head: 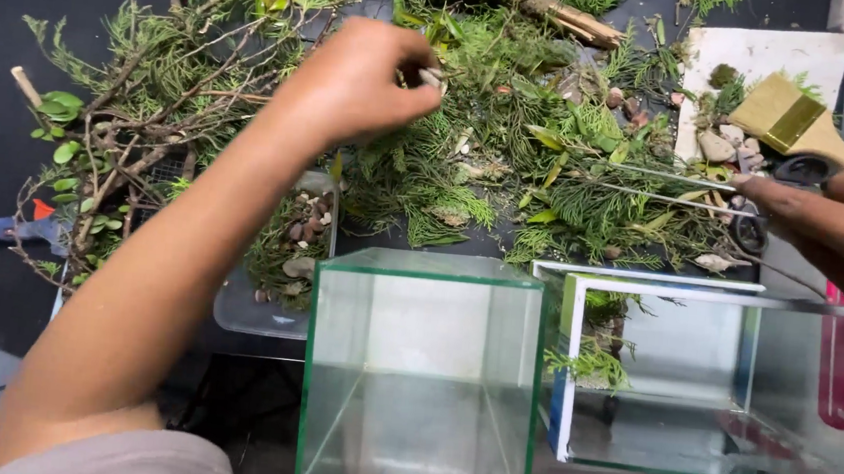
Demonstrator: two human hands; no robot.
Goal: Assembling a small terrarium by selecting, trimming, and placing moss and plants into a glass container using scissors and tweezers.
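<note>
- The left hand is stretched out over the heap of green cuttings, its fingers pinched nearly shut on a small pale bit at the fingertips; what that bit is cannot be told, as it is tiny and half hidden.
- The pinch is kept high above the foliage, so the piece seems to be lifted clear rather than pressed in.
- The right hand is brought in from the right edge, closed around the dark handles of a pair of scissors.
- The long thin blades are laid almost level, pointing left across the sprigs; they are slightly parted, a grip that suits snipping at stems low in the pile.
- An empty glass box is stood nearest the person, open at the top, below the left hand.
- Just beside it, on the right, a second glass box is seen, with a few green sprigs showing behind or inside its left wall; which cannot be told.
- A clear tray of small stones is tucked under the left forearm, within easy reach.
- A flat paintbrush is rested on a white board at the upper right, with pebbles beside it.
- Bare twigs and leafy branches are spread at the left, on the dark mat.
</note>
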